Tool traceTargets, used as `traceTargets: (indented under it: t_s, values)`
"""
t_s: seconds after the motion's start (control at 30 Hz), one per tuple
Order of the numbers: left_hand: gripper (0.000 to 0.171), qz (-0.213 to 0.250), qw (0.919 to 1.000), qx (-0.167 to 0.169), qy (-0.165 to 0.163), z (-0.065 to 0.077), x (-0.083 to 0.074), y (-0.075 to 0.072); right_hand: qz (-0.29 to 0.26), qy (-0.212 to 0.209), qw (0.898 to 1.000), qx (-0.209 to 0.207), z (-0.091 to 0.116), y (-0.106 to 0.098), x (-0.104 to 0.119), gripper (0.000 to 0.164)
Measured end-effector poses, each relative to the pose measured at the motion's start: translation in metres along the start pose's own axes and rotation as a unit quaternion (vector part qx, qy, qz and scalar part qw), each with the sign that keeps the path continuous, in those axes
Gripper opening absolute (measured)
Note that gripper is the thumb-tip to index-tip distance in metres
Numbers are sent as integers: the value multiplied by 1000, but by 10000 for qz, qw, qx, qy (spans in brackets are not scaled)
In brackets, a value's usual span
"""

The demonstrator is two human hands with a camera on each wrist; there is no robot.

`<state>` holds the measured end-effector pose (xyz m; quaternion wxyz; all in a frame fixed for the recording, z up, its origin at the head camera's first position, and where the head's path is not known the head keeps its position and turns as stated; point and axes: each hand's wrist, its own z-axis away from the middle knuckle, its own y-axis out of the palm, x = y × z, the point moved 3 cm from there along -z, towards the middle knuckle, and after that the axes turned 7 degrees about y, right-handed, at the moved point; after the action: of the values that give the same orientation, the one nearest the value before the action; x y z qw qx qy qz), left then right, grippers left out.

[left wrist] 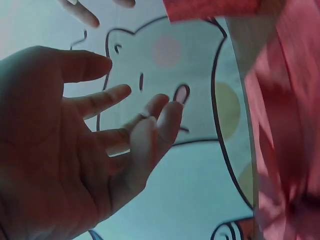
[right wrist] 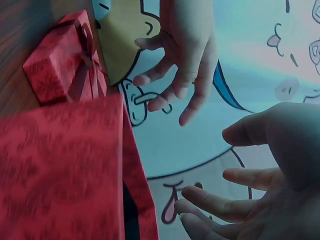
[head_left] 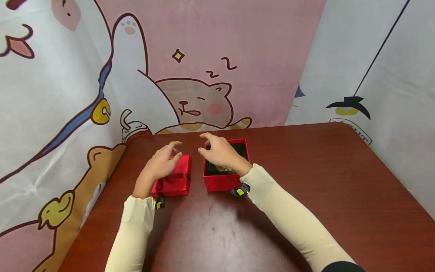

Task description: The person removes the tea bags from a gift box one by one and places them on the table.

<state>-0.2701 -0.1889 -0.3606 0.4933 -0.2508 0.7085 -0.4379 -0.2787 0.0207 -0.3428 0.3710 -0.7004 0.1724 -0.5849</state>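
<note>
Over red box (head_left: 221, 183), right hand (head_left: 220, 151) loosely spread; alongside, left hand (head_left: 163, 161) likewise.

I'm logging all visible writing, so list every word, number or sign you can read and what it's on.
"Z" and "Z": wall cloth, above the sleeping animal drawing.
Framed lettering on the cloth, behind the table's right corner: partly hidden, too small to read.
Yellow patches on the wrist straps: too small to read.
Red box: no writing visible.

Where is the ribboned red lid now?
In the head view, the ribboned red lid lies on the table, left of the open red box and partly hidden by the left hand.
</note>
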Motion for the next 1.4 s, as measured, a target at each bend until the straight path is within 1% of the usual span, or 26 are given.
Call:
traceTargets:
  t_s: [0.13, 0.27, 0.37, 0.5, 0.63, 0.73, 0.9, 0.97, 1.13, 1.3, 1.4]
  values:
    - [47, 55, 9999, 96, 63, -10, -15, 10, -234, 72, 9996, -122, 6, -15, -19, 53]
    - [46, -39, 9998, 130, 128, -20, -24, 22, -455, 141, 9983, -337, 12, -26, -38, 52]
    - [45, -146, 9998, 16, 95, -25, -29, 32, -471, 181, 9972, -547, 16, -32, -48, 51]
    - [44, -131, 9994, -297, -144, -30, -32, 48, -364, 245, 9969, -660, 18, -34, -55, 51]
    - [45, -59, 9973, -645, -356, -33, -35, 63, -278, 387, 9970, -605, 17, -32, -58, 51]
    - [48, -75, 9956, -857, -377, -35, -37, 69, -245, 501, 9972, -499, 16, -29, -60, 51]
    - [50, -168, 9957, -846, -343, -35, -42, 77, -95, 599, 9979, -235, 13, -21, -64, 50]
    - [49, -177, 9956, -853, -338, -36, -42, 78, 96, 698, 9975, -87, 12, -16, -64, 50]
    - [47, -148, 9942, -1020, -297, -37, -41, 79, 464, 1081, 9927, 273, 9, -6, -64, 55]
    - [47, -83, 9942, -1028, -308, -36, -41, 81, 576, 1317, 9885, 461, 7, 4, -69, 60]
    - [47, -48, 9934, -1102, -313, -36, -41, 81, 588, 1333, 9883, 442, 5, 7, -70, 62]
